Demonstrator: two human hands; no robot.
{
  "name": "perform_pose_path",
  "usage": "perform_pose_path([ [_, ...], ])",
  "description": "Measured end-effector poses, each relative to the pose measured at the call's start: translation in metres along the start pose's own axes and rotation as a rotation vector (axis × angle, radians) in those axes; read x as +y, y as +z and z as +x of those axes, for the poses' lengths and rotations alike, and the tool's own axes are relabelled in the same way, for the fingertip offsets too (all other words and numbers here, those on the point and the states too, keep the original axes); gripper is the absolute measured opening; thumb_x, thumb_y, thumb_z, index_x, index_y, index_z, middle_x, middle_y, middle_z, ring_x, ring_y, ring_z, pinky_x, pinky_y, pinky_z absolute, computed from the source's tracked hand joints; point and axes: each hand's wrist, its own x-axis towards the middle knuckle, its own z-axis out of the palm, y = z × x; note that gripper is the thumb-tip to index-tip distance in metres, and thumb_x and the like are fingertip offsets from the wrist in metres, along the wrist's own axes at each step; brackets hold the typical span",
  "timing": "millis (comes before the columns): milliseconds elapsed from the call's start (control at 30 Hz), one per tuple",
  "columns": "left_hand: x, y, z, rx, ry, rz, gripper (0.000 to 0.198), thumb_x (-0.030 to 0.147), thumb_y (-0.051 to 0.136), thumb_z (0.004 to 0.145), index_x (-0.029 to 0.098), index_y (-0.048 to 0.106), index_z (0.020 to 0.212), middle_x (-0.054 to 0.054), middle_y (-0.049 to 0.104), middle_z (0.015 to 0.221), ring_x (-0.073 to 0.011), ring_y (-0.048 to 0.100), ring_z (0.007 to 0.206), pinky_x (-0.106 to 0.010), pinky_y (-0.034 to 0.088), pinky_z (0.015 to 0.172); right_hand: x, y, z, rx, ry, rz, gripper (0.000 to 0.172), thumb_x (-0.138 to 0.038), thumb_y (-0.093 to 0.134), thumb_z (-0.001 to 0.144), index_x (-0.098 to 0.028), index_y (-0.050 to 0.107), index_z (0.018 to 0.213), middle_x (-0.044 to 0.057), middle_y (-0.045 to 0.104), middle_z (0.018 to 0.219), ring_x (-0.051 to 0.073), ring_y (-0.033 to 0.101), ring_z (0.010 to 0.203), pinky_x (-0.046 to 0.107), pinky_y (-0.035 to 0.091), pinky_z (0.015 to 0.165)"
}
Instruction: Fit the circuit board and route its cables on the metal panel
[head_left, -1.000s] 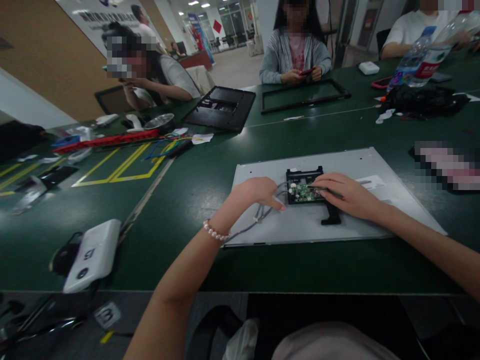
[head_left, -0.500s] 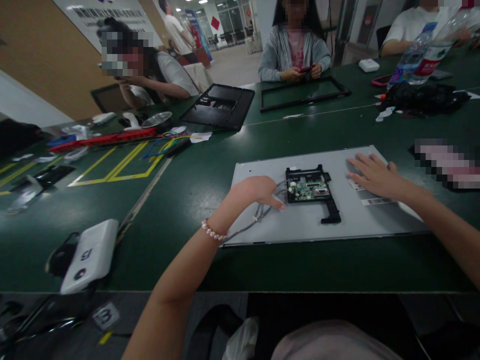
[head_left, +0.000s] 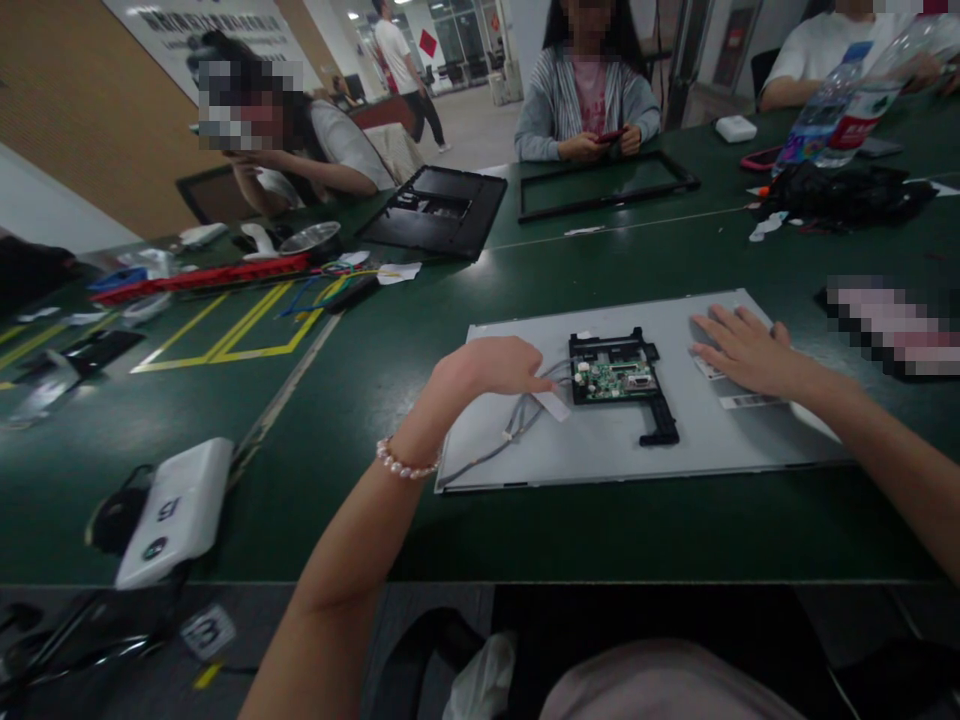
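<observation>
A grey flat panel [head_left: 720,440] lies on the green table. On it sits a black bracket [head_left: 661,415] with a green circuit board [head_left: 615,380]. Grey cables [head_left: 491,455] run from the board's left side to the panel's lower left corner. My left hand [head_left: 502,365] is bent over the cables left of the board, its fingers closed; what they grip is hidden. A small white label [head_left: 552,403] shows just below its fingertips. My right hand [head_left: 739,350] rests flat on the panel's right part, fingers spread, near white stickers [head_left: 750,402].
Behind the panel lie a black frame [head_left: 615,203] and a black back cover [head_left: 442,210]. A white device [head_left: 176,510] is at the left, a phone [head_left: 892,325] at the right. Bottles [head_left: 851,125] stand far right. Several people are around the table.
My left hand has shifted slightly left and up, and the white label below its fingertips has come into view. My right hand stays in place. A person in the background has walked to the right.
</observation>
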Motion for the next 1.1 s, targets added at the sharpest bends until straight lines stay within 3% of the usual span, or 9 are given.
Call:
perform_pose_path([
  [67,-0.013,0.005,0.009,0.097,-0.024,-0.050,0.044,0.052,0.046,0.089,0.016,0.072,0.087,-0.009,0.070,0.086,-0.0197,0.059,0.072,-0.029,0.038,0.065,0.000,0.001,0.000,0.003,0.002,0.000,0.068,-0.062,0.020,0.095,-0.023,0.035,0.149,0.016,0.027,0.159,0.048,0.027,0.140,0.079,0.028,0.098],
  [200,-0.042,0.030,0.044,0.416,-0.162,-0.153,0.044,0.048,0.042,0.091,0.016,0.070,0.080,-0.008,0.068,0.080,-0.0183,0.058,0.070,-0.027,0.035,0.060,0.001,0.002,0.001,0.013,-0.004,-0.012,0.067,-0.062,0.020,0.095,-0.024,0.035,0.149,0.015,0.029,0.158,0.048,0.028,0.139,0.080,0.028,0.097],
  [367,-0.065,0.063,0.077,0.592,-0.176,-0.213,0.038,0.039,0.042,0.091,0.017,0.067,0.072,-0.007,0.067,0.073,-0.0190,0.059,0.069,-0.027,0.034,0.060,-0.001,0.000,0.001,0.008,0.000,-0.032,0.068,-0.060,0.020,0.095,-0.021,0.036,0.149,0.017,0.030,0.158,0.048,0.028,0.139,0.077,0.029,0.099],
  [767,-0.068,0.065,0.079,0.575,-0.200,-0.171,0.036,0.037,0.043,0.090,0.018,0.066,0.071,-0.007,0.069,0.076,-0.0197,0.060,0.070,-0.027,0.034,0.059,-0.010,-0.012,-0.004,-0.069,0.006,-0.055,0.076,-0.068,0.018,0.091,-0.022,0.030,0.151,0.016,0.024,0.160,0.045,0.026,0.141,0.076,0.031,0.098],
  [1100,-0.092,0.066,0.074,0.491,-0.251,-0.194,0.040,0.044,0.040,0.089,0.018,0.066,0.072,-0.008,0.069,0.079,-0.0190,0.060,0.073,-0.025,0.036,0.062,-0.020,-0.015,-0.005,-0.107,-0.134,0.096,0.070,-0.069,0.026,0.091,-0.035,0.029,0.152,0.009,0.022,0.161,0.042,0.019,0.145,0.080,0.022,0.101],
])
